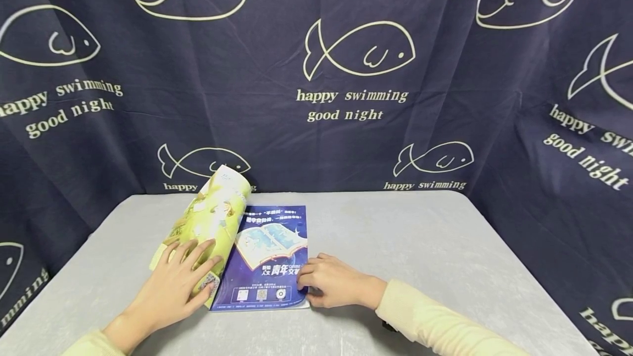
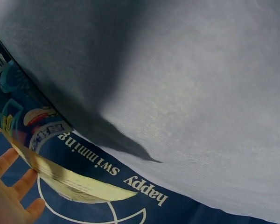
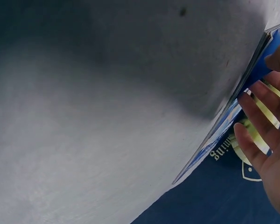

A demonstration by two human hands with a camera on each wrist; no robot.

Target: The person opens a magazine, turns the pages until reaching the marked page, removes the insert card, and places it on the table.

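Head view: we find the magazine on the grey desk, lower centre of the frame. Its blue page lies face up, showing a picture of a book and a row of small codes near the bottom edge. A yellow-green section curls over to the left, its top rising against the dark curtain behind. Left hand, lower left: fingers spread apart and laid on the yellow-green section, thumb at its bottom corner. Right hand, right of centre: fingers bent, tips at the magazine's right edge. Both arms come in from the bottom in pale yellow sleeves.

Left wrist view: we see the left hand at lower left, fingers apart, tips meeting the yellow-green section. Above it, a dark cover with a barcode curves along the left side. Desk fills most of the frame; curtain lettering runs along the bottom, upside down.

Right wrist view: right hand at the right edge, fingers separated from one another, tips by the magazine's side. We cannot say whether the thumb pinches the blue page. Desk at left, curtain at bottom.
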